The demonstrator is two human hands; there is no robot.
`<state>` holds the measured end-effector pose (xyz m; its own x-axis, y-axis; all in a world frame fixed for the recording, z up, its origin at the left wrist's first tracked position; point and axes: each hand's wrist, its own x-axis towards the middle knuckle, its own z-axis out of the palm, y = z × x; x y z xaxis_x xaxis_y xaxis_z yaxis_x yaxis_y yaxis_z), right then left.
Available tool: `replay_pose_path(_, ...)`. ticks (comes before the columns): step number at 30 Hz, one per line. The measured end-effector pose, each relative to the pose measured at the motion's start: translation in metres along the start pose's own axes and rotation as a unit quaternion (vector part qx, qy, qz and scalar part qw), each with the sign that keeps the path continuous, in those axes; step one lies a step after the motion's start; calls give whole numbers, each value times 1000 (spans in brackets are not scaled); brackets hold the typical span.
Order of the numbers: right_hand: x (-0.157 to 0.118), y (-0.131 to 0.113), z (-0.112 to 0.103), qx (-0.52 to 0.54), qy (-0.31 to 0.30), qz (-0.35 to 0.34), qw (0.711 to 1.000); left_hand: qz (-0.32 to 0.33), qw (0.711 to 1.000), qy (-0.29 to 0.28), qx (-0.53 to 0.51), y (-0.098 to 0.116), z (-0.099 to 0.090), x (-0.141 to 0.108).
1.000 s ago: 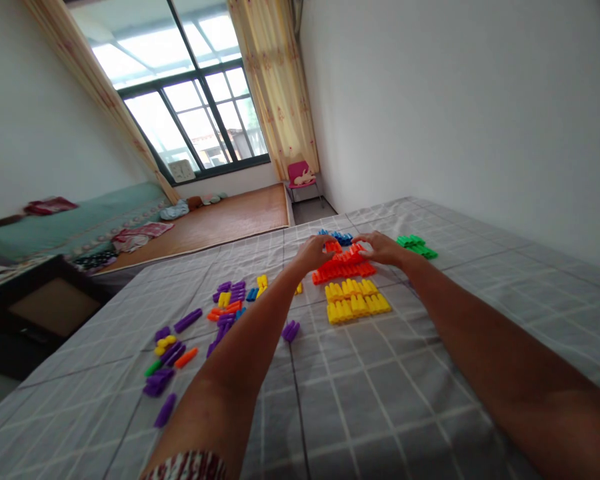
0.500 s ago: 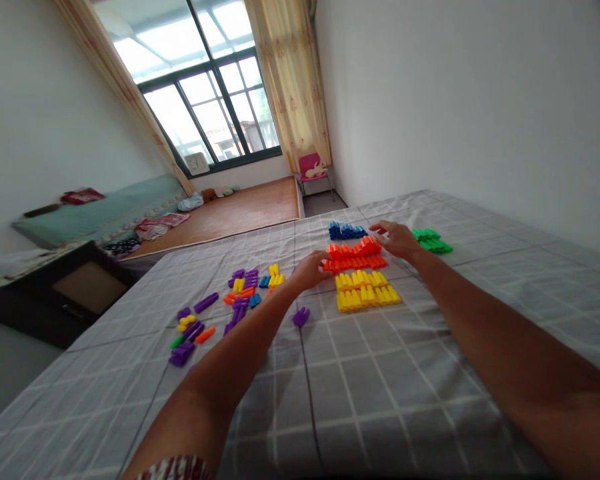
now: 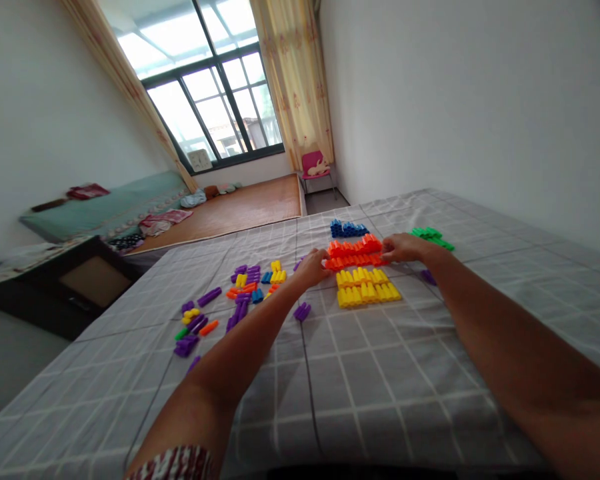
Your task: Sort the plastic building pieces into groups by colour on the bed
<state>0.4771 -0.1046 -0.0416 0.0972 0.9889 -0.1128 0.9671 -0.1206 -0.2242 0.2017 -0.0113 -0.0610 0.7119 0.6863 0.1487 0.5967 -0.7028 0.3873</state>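
Orange pieces [image 3: 354,253] lie in stacked rows on the grey checked sheet. My left hand [image 3: 312,268] touches their left end with its fingers bent around it. At the right end, my right hand [image 3: 399,248] has its fingertips closed against the orange rows. Yellow pieces [image 3: 369,287] form two rows just nearer to me. Blue pieces [image 3: 348,229] sit in a row beyond the orange ones. To the right of my right hand are green pieces [image 3: 433,237], and a purple piece [image 3: 429,277] shows partly beside my right forearm.
Scattered purple, yellow, blue and orange pieces [image 3: 240,307] lie left of my left arm. One purple cluster [image 3: 302,311] is nearer the yellow rows. A wall [image 3: 470,113] rises on the right. A dark cabinet [image 3: 87,287] stands at the left edge.
My right hand has moved nearer, from beside the blue pieces to the right end of the orange rows, and its fingers have closed in. My left hand stays at the left end.
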Motion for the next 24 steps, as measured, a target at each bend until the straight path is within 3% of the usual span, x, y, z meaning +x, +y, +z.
replay_pose_path(3,3,11,2,4,14,7,1000,13,1000,0,2,-2,-17,-11)
replay_pose_path(5,6,19,3,4,44,15,999,27,999,18,6,-15,-41,-26)
replay_pose_path(7,10,24,4,-3,96,11,995,12,999,49,5,-37,-73,-48)
replay_pose_path(10,12,24,6,-9,180,-1,984,-63,995,79,5,-83,-122,-94)
replay_pose_path(13,7,19,12,0,233,-28,972,-150,986,71,10,-128,-151,-143)
replay_pose_path(16,2,9,14,-3,249,-56,967,-178,983,26,29,-158,-153,-178)
replay_pose_path(19,-1,-22,5,-21,257,-71,964,-168,984,-12,65,-172,-140,-187)
replay_pose_path(21,-4,-60,-4,-13,244,-110,964,-161,983,-16,85,-174,-129,-181)
replay_pose_path(24,-4,-135,-6,23,143,-229,963,-144,984,-4,102,-172,-112,-166)
